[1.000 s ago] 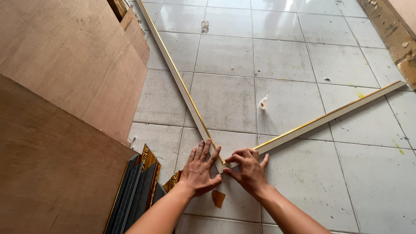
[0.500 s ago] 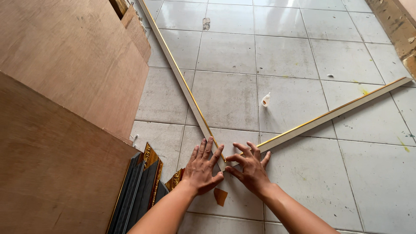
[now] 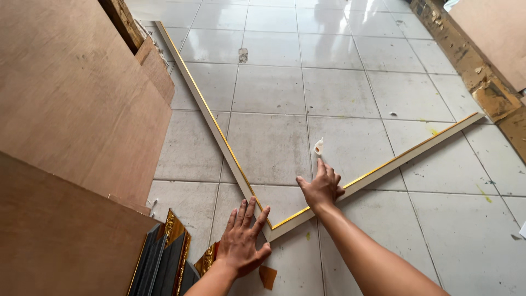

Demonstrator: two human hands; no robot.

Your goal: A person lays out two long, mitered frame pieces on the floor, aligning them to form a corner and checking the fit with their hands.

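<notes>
Two hands pressing a mitred frame corner on the tiled floor [image 3: 350, 82].
Left hand [image 3: 243, 241], fingers splayed flat, covers the left moulding strip [image 3: 203, 104] at the joint; right hand [image 3: 322, 187], fingers released, rests on the right moulding strip [image 3: 405, 156], a small white bottle [image 3: 318, 146] just beyond its fingertips.
</notes>
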